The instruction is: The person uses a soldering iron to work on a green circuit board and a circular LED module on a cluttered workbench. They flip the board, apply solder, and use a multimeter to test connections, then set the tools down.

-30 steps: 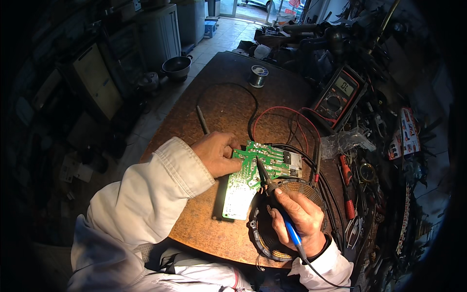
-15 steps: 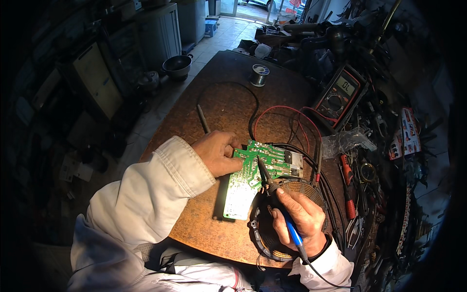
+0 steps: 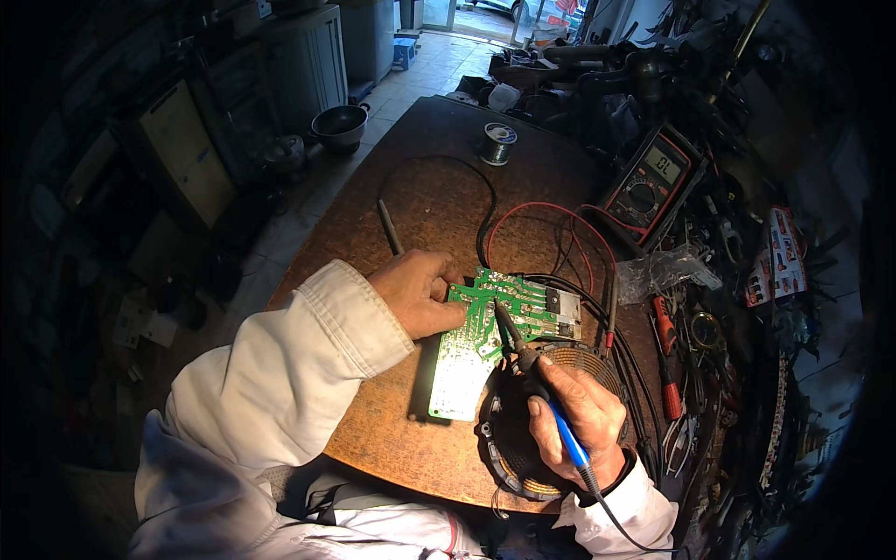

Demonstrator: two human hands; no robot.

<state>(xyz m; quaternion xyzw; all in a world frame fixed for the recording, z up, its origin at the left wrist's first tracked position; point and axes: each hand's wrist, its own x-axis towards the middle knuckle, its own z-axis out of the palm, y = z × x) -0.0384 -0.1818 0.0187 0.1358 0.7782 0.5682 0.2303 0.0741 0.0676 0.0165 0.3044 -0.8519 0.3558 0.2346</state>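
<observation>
Looks mid-job tbh: L hand (image 3: pixel 418 291) fingers pinching green PCB (image 3: pixel 459 364) edge over table (image 3: pixel 378 420), R hand (image 3: pixel 588 411) gripping soldering iron (image 3: pixel 567 435), tip nr PCB's middle. Can't tell what's done vs left.

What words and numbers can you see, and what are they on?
Meter screen: big dark characters, which I'm not copying out.
Meter dial: tiny marks, too small to read.
Wire spool: print on its top, too small to read.
White and red sheet: too small and blurred to read.
Green board: no words I can make out.
</observation>
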